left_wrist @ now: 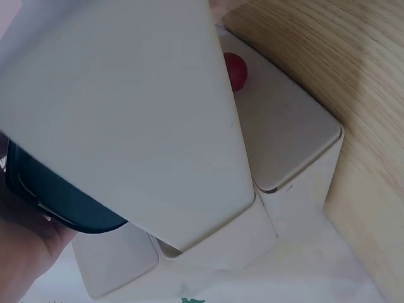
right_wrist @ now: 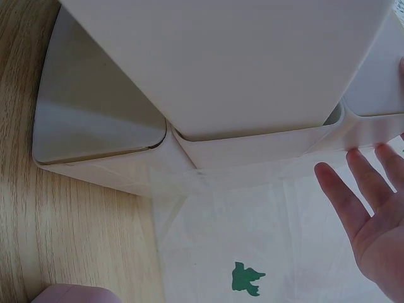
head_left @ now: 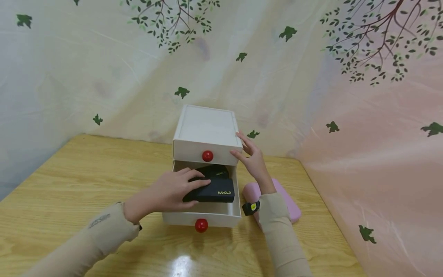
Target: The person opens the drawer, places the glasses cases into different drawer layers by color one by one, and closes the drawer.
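Note:
A white drawer unit [head_left: 209, 125] with red knobs stands on the table. Its middle drawer [head_left: 221, 220] is pulled out. My left hand [head_left: 169, 190] grips a black case [head_left: 216, 195] with gold lettering, fingers over its top and thumb at its near side. This case is inside or just over the open drawer; a second black case [head_left: 219, 169] lies behind it, partly hidden. In the left wrist view the dark case [left_wrist: 69, 196] shows beside the drawer wall. My right hand [head_left: 254, 161] rests on the unit's upper right side, its fingers [right_wrist: 341, 196] fairly straight.
A pink case [head_left: 288, 200] lies on the wooden table [head_left: 86, 181] right of the unit, partly under my right forearm. Behind the table hangs a pale cloth [head_left: 138, 77] with leaf prints. Below the open drawer, the bottom drawer [left_wrist: 284, 126] is closed.

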`<action>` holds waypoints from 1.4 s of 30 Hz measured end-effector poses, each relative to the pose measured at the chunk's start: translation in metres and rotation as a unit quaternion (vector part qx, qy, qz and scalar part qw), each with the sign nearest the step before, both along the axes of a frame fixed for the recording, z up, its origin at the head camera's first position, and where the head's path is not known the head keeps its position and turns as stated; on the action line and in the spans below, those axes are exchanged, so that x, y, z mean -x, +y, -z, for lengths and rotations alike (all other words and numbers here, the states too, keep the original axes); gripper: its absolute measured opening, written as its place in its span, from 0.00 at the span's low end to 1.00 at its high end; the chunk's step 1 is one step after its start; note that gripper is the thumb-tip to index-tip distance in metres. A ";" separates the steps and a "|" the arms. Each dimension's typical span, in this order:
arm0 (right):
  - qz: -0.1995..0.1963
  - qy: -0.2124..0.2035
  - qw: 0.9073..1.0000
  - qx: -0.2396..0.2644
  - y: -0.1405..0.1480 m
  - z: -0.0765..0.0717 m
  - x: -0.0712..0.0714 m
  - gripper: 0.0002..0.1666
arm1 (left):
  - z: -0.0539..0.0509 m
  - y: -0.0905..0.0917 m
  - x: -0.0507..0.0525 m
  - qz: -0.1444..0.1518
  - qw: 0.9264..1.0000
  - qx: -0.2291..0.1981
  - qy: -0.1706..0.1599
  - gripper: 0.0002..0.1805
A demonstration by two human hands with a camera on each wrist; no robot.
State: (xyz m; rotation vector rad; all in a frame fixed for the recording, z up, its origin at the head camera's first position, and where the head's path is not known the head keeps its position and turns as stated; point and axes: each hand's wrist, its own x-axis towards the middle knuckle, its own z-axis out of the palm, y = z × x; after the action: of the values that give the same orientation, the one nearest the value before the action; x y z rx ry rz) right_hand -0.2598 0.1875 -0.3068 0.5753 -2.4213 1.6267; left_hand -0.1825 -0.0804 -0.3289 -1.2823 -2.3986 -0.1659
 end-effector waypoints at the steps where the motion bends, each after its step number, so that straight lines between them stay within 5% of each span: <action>1: 0.000 -0.001 1.000 0.000 0.000 0.000 0.000 0.36 | 0.000 0.001 0.000 -0.002 1.000 0.004 -0.002 0.31; 11: 0.006 0.005 1.000 0.003 0.007 0.021 0.019 0.36 | 0.005 0.010 0.001 -0.026 0.997 0.060 -0.033 0.28; 31: 0.003 0.005 1.000 0.007 0.008 0.020 0.019 0.36 | 0.007 0.020 0.014 -0.078 0.993 0.073 -0.045 0.27; 42: 0.002 -0.010 1.000 0.010 0.006 0.016 0.018 0.36 | 0.007 0.022 0.008 -0.077 0.993 0.083 -0.040 0.27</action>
State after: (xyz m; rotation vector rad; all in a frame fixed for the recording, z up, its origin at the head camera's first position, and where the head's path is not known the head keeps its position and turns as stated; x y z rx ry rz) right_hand -0.2773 0.1938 -0.3231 0.5522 -2.4155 1.6625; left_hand -0.1904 -0.0587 -0.3363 -1.1743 -2.6155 0.0281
